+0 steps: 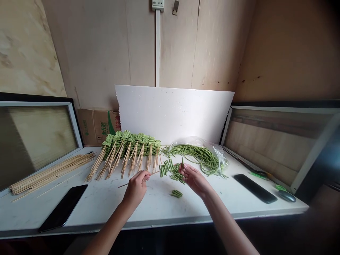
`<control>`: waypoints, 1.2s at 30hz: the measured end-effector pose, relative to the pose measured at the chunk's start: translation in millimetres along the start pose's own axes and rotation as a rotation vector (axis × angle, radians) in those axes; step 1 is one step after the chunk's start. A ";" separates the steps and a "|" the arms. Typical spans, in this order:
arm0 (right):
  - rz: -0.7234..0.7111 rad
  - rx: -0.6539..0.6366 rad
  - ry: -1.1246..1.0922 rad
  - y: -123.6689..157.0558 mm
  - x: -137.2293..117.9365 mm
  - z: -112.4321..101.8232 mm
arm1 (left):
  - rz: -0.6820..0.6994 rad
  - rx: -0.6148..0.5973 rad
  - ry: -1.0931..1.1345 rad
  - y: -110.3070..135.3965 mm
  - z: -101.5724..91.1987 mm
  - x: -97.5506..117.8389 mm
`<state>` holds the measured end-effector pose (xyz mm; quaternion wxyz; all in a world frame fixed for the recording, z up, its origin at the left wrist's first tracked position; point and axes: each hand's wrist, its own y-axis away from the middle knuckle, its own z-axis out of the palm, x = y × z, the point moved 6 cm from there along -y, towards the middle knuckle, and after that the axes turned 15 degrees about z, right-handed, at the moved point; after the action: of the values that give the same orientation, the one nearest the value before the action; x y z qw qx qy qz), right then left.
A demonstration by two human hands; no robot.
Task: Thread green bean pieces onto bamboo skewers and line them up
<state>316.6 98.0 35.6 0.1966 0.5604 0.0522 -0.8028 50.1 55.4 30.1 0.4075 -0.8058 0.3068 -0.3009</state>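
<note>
My left hand (136, 186) is closed around a thin bamboo skewer (127, 183) whose far end carries a row of short green bean pieces (166, 166). My right hand (193, 179) pinches one short bean piece (182, 162) upright, just right of the skewer's loaded end. Loose cut bean pieces (176, 193) lie on the white table (111, 205) below and between my hands.
Several finished bean skewers (127, 150) are stacked behind my left hand. Bare skewers (50, 173) lie at the left. Long beans in a plastic bag (202, 156) sit at the right. There are a phone (63, 208) front left, a dark flat object (255, 188) at right and a white foam board (172, 113) behind.
</note>
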 end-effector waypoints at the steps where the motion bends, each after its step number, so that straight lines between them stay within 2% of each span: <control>1: 0.007 0.003 -0.016 -0.7 1.3 0.3 | 0.002 0.000 0.002 0.1 0.0 0.1; 14: 0.039 -0.016 -0.150 -9.3 10.2 -3.5 | 0.025 -0.016 0.004 0.1 0.1 3.7; 36: 0.019 0.015 -0.096 -6.7 8.5 -1.7 | -0.005 -0.029 0.016 2.8 2.5 -1.2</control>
<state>313.1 102.5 26.2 0.2022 0.5230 0.0314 -0.8274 50.4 56.2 26.2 0.3924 -0.8099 0.3126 -0.3039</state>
